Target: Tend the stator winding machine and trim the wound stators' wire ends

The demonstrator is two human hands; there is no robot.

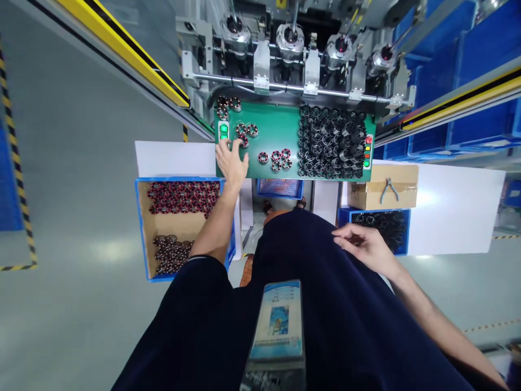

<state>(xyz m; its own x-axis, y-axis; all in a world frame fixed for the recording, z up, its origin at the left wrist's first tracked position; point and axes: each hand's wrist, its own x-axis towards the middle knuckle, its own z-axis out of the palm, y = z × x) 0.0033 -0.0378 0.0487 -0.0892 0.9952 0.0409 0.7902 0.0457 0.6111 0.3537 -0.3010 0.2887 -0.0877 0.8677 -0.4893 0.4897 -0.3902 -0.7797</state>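
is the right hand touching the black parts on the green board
No, the right hand is by the dark clothing, apart from those black parts.

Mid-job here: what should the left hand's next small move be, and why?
Probably close the left hand gently on the nearest wound ring. Its thumb and index finger look spread, with the index fingertip right by that ring on the green worktop, though contact is unclear. The right hand is farther off, beside the dark clothing.
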